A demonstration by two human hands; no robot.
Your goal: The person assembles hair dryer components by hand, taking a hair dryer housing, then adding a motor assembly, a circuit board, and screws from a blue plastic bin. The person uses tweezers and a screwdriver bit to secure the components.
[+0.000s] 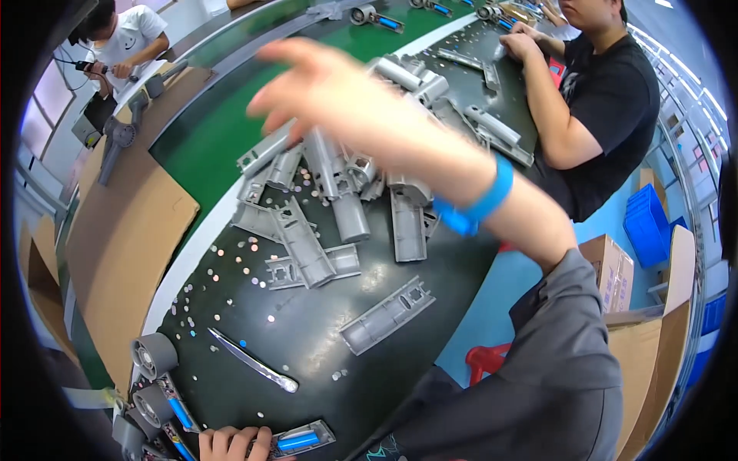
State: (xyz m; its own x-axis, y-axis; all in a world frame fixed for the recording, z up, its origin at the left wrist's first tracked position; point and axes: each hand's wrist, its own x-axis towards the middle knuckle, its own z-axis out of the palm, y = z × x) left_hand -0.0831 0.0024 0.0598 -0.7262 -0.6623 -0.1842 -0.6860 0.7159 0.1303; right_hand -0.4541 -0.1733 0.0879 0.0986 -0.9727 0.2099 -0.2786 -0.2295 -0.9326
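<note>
At the lower edge my left hand (234, 444) is closed on a grey plastic housing half (321, 432) that holds a blue cylindrical battery (298, 441). Its thumb is hidden. My right hand (330, 100), blurred by motion and with a blue band on its wrist, reaches over a pile of grey housing shells (350, 215). Its fingers are stretched apart, and nothing shows in them. A single shell (387, 315) lies hollow side up nearer to me. Left of it are metal tweezers (254, 361), tip pointing away.
Small round pieces (244, 261) are scattered over the dark table (307, 330). Round grey units with blue batteries (156, 355) line the left edge. Beyond the white rail are a green belt (188, 150) and cardboard (123, 253). A co-worker (592, 115) sits at right; another stands far left.
</note>
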